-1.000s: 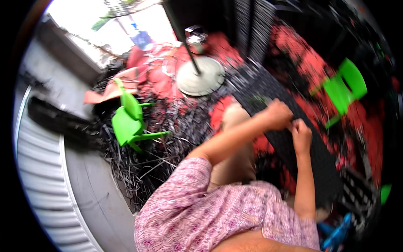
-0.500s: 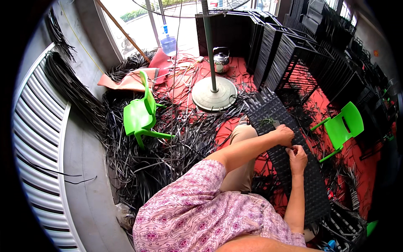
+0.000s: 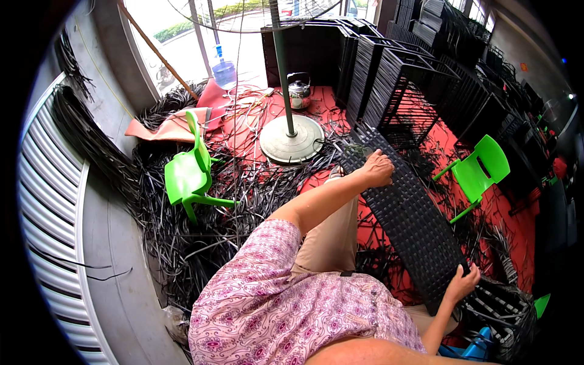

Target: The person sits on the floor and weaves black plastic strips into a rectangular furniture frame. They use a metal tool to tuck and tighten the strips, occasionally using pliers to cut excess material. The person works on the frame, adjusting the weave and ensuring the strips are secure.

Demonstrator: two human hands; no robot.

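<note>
A long black woven panel (image 3: 413,228) slants across my lap, from the far middle toward the near right. My left hand (image 3: 378,169) is closed over its far part, fingers curled down. What those fingers hold is hidden. Just beyond it, a small greenish tangle (image 3: 358,149) lies on the weave. At the panel's near end my right hand (image 3: 463,284) grips the right edge, with its thumb on the edge.
Green plastic chairs stand left (image 3: 185,173) and right (image 3: 480,170). A round stand base (image 3: 291,140) with a pole and a kettle (image 3: 299,91) are ahead. Black strips (image 3: 207,243) heap the floor at left. Black frames (image 3: 401,79) stack behind. A blue object (image 3: 477,347) sits near right.
My hands, close together mid-panel before, are now far apart. The left went toward the far end, the right down to the near end. The whole view has shifted slightly.
</note>
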